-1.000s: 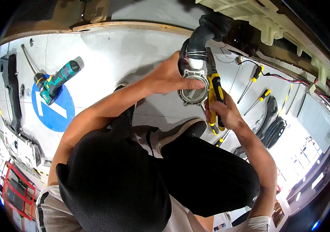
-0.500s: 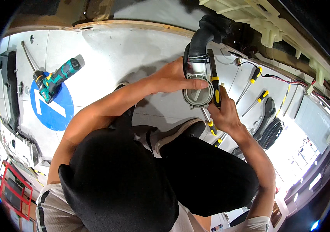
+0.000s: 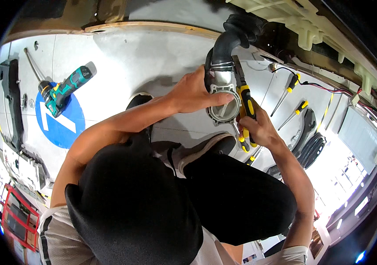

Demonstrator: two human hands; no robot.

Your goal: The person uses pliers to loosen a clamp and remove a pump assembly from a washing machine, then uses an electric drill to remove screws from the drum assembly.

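My left hand (image 3: 196, 97) grips a round grey plastic housing (image 3: 224, 111), thumb across its rim and fingers mostly hidden beside a thin black hose. A bent, ribbed black rubber hose (image 3: 226, 44) joins the housing's white spout (image 3: 222, 78) under a metal clamp (image 3: 221, 66). My right hand (image 3: 255, 125) is closed on yellow-and-black pliers (image 3: 245, 97), whose jaws are upright alongside the clamp, on its right; whether they touch it I cannot tell.
A teal cordless drill (image 3: 69, 88) lies left on a blue floor sign (image 3: 67, 130). Screwdrivers (image 3: 291, 86), a coiled black hose (image 3: 313, 150) and wires (image 3: 325, 88) are at right. A cream plastic frame (image 3: 303, 31) overhangs above; my knee (image 3: 259, 203) is below.
The pliers' handles drew together half a second ago and now show spread again, the tool tilted more. The housing and my hands have shifted only slightly.
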